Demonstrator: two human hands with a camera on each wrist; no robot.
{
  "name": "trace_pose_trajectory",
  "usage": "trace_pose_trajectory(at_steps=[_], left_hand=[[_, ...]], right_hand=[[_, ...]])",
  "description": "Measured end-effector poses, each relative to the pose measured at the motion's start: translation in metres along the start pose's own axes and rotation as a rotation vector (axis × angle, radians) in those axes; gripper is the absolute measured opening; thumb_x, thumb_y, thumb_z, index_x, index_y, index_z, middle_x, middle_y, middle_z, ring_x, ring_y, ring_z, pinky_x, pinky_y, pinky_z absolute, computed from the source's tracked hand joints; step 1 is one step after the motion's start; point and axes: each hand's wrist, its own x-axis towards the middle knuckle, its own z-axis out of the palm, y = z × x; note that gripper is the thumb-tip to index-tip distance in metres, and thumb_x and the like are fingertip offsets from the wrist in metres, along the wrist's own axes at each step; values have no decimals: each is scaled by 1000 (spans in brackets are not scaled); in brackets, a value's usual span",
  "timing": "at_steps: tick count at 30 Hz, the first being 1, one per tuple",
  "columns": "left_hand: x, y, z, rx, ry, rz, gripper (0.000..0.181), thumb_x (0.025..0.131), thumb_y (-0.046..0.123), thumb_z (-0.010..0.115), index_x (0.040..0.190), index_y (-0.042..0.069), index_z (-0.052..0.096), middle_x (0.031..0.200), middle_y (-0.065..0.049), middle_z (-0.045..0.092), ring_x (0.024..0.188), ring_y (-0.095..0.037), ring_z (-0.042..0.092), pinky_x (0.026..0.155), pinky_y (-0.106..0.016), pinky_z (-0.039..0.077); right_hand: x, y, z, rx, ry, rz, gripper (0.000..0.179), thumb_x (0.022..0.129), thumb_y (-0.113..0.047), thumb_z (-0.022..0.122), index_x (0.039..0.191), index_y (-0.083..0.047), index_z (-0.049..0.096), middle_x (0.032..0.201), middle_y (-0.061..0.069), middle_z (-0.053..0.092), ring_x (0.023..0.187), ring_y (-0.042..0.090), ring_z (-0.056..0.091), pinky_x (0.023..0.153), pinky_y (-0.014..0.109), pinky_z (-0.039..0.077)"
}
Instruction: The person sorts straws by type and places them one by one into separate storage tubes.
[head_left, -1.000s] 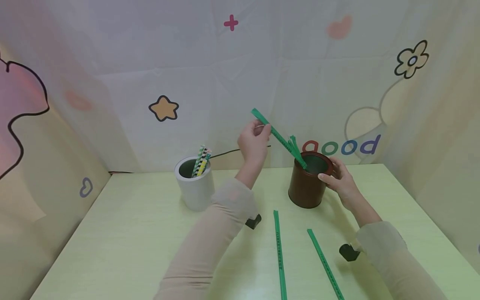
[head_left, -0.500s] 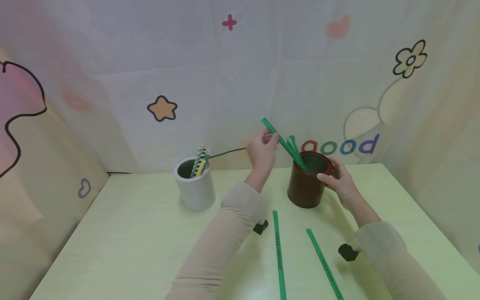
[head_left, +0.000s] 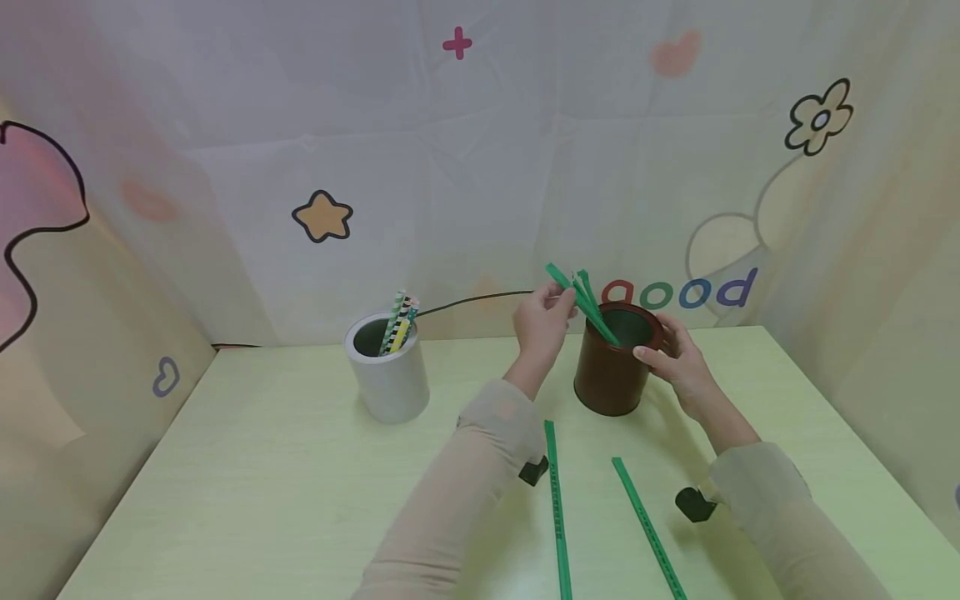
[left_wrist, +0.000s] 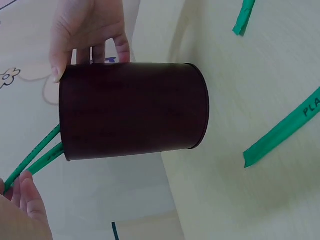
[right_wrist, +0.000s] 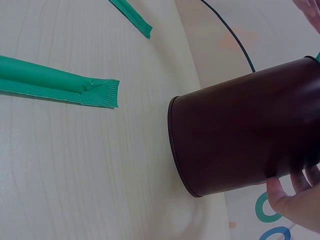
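My left hand (head_left: 542,329) pinches a slim green paper-wrapped straw (head_left: 557,272) near its upper end. The straw slants down to the right, its lower end inside the mouth of a brown cylindrical cup (head_left: 611,383). Other green wrapped straws (head_left: 586,282) lean in the same cup, at its left rim. On the cup's right side, my right hand (head_left: 686,367) grips it near the rim, thumb at the front; the right wrist view shows its fingers (right_wrist: 282,197) against the wall. Two more green straws, one to the left (head_left: 557,508) and one to the right (head_left: 651,533), lie on the table in front.
A white cylindrical cup (head_left: 393,387) stands to the left, holding several patterned sticks (head_left: 401,321). Behind the pale table (head_left: 247,467) hangs a printed curtain (head_left: 480,167). A dark cable (head_left: 472,298) runs along the back.
My left hand has moved right and down, bringing the straw lower and deeper into the brown cup. My right hand has kept its hold on the cup, which stays in place.
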Motion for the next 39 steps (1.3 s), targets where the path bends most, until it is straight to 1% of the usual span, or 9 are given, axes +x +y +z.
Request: trace_pose_trajectory(at_steps=[3,7,19,21,23,26,28,32,39], left_hand=[[-3,-5,0,-16,-46,-38,27,85,27,57,102,6,62,88,-7,69,73,-14,66,63,-23,52],[-7,-13,-2,-22,-101,-77,31,83,31,59,104,8,60,93,-6,68,75,-15,65,65,-25,52],[-8,-33,-18,98,-137,-54,37,79,32,64,109,11,57,96,-4,66,73,-14,65,71,-25,51],[-7,-36,-21,128,-146,-42,38,80,32,63,111,11,56,96,-5,66,73,-14,64,70,-25,51],[-8,-40,-23,156,-157,-36,38,80,31,63,112,11,55,96,-5,65,74,-14,64,69,-24,51],[-9,-47,-27,195,-176,-29,40,81,31,63,113,10,53,95,-5,65,73,-14,63,68,-23,51],[-10,-53,-29,217,-192,-31,40,81,30,63,114,10,53,94,-5,65,73,-13,63,68,-23,50],[-14,-64,-33,249,-232,-52,40,81,29,63,115,11,52,94,-4,63,72,-12,62,66,-22,49],[-22,-81,-38,314,-305,-76,42,80,27,64,116,11,51,92,-4,63,69,-11,62,61,-21,48]], right_hand=[[0,0,1,4,1,-4,71,86,-23,56,141,-15,11,145,17,15,130,29,21,76,9,40],[-1,-2,1,-13,1,2,71,87,-22,55,141,-14,9,145,17,15,131,30,20,80,14,40],[1,0,1,6,-2,3,71,89,-16,52,142,-13,5,146,18,13,131,31,18,75,9,40],[1,0,0,-1,-1,7,71,89,-17,52,142,-13,5,146,17,13,132,31,18,82,15,40],[0,-1,0,-3,-3,8,71,88,-19,52,142,-14,5,146,17,13,132,31,18,94,28,39],[0,-2,0,-5,-6,10,73,88,-21,53,142,-14,5,146,18,12,133,32,17,103,45,30],[0,-2,0,-8,-7,8,74,88,-22,54,142,-13,5,146,18,12,133,32,17,103,41,33],[0,-1,0,-18,-8,3,73,87,-23,55,142,-14,8,146,18,13,133,33,18,90,21,42],[0,-1,0,-10,-6,0,72,87,-24,55,141,-15,9,144,19,15,131,32,19,86,18,42]])
